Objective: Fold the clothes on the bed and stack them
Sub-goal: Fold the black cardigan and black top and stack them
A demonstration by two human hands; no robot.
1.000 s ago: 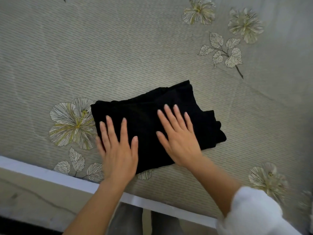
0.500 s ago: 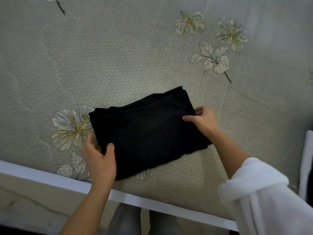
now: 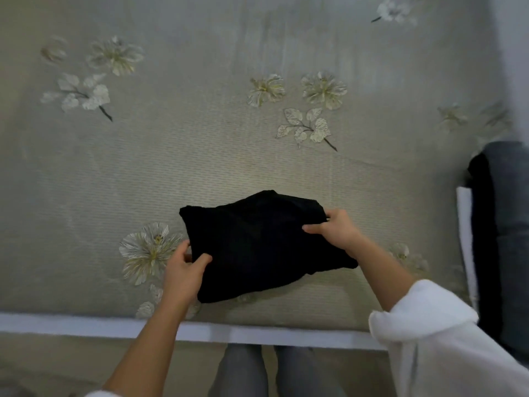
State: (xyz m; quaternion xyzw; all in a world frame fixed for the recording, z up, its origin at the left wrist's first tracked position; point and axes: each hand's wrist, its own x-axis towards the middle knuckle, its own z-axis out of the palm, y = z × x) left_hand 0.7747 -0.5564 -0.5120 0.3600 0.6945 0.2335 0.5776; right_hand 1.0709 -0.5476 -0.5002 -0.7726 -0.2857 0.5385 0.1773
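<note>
A folded black garment [image 3: 257,245] is held just above the floral bed cover [image 3: 200,167], near the bed's front edge. My left hand [image 3: 183,273] grips its near-left corner, thumb on top and fingers underneath. My right hand [image 3: 335,230] grips its right edge, fingers curled round the fold. At the right edge of the head view lies a stack of folded clothes [image 3: 503,224]: a grey piece on top, a black one below, a white one at the bottom.
The bed's white front edge [image 3: 229,333] runs across the bottom, with my grey trouser legs [image 3: 257,371] below it. A white sleeve [image 3: 440,339] covers my right forearm. Bare bed cover stretches behind and to the left of the garment.
Both hands went from pressing flat on the black garment to gripping its two ends. The garment has lifted and shifted right, and the stack at the right has come into view.
</note>
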